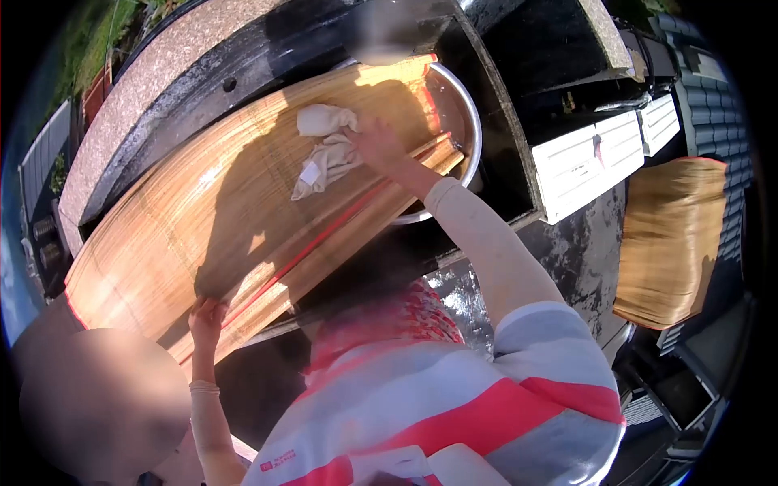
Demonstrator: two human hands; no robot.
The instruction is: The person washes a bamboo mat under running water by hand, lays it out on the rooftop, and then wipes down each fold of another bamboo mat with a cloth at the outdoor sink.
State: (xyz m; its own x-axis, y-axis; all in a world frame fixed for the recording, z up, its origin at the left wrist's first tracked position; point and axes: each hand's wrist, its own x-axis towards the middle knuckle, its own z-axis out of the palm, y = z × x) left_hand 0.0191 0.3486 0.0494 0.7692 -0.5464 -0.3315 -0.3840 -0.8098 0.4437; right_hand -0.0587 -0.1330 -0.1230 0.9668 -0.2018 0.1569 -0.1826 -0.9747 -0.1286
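Note:
A long straw mat (154,235) with red edging lies before me, its near edge folded or curled along a red strip. My left hand (208,316) has its fingers closed on the mat's near edge, toward the left end. On the mat's right half rests a crumpled white cloth (328,154) with a small white label. My right hand (379,146) is at the cloth's right side, its thumb side touching it; the fingers are somewhat blurred but seem to grip it. The mat's right end lies over a round metal basin (476,121).
A dark stone counter (235,81) with a speckled edge runs behind the mat. White panels (587,162) stand to the right. A second straw mat (673,239) hangs or lies farther right, beside grey roof tiles (713,105). A large blurred round shape fills the lower left.

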